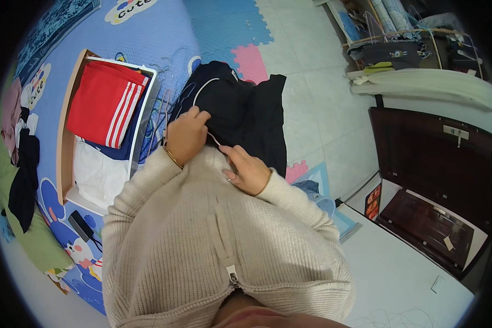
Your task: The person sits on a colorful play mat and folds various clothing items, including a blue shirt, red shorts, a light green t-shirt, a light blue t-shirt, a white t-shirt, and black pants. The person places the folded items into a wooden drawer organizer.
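A black garment hangs in front of me at the bed's edge, with a white curved line across its upper left part. My left hand is closed on the garment's near edge, fingers curled over it. Close to my chest, my right hand pinches the end of a thin pink rod, which looks like part of a clothes hanger. The rod runs between both hands; the rest of it is hidden by the cloth and my left hand.
On the blue bed stands a box holding folded red and white clothes. Several blue hangers lie beside it. Foam mats cover part of the tiled floor. A clothes rack and dark door stand right.
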A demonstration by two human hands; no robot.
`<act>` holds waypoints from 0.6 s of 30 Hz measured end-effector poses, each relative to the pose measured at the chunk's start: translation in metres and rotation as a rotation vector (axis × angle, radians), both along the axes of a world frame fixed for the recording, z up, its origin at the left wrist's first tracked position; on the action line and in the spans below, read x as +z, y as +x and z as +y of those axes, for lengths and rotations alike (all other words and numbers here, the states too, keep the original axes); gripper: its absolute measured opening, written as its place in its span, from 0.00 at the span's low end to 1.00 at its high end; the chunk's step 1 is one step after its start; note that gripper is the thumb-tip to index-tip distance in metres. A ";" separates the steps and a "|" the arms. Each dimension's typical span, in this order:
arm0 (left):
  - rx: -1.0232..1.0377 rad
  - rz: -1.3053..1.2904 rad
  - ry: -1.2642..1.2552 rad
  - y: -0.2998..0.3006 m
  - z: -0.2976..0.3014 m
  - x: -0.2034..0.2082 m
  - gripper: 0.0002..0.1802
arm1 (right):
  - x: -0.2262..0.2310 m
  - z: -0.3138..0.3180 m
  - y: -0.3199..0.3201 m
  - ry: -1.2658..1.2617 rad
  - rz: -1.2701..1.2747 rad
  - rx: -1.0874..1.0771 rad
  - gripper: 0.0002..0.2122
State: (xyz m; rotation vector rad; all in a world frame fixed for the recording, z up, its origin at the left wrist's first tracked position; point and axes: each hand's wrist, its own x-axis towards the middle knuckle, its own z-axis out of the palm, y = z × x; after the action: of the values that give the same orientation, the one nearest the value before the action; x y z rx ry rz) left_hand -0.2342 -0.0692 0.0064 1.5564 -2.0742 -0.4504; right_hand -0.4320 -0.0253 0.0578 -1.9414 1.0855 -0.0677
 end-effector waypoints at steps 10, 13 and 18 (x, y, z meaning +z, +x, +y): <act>0.065 0.237 -0.021 0.037 -0.011 -0.020 0.10 | 0.010 0.011 -0.046 -0.445 -0.709 -0.399 0.13; -0.075 0.086 0.084 0.019 0.007 -0.015 0.08 | 0.065 -0.034 -0.049 0.154 -1.863 -0.795 0.14; -0.323 -0.072 0.084 0.003 0.016 -0.017 0.09 | 0.072 -0.105 -0.030 0.216 -2.049 -0.990 0.10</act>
State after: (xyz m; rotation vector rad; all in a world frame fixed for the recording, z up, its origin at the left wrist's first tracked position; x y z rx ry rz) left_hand -0.2311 -0.0534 -0.0109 1.3004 -2.4017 -0.6110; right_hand -0.4623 -0.1306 0.1298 -0.2128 0.3050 -1.8251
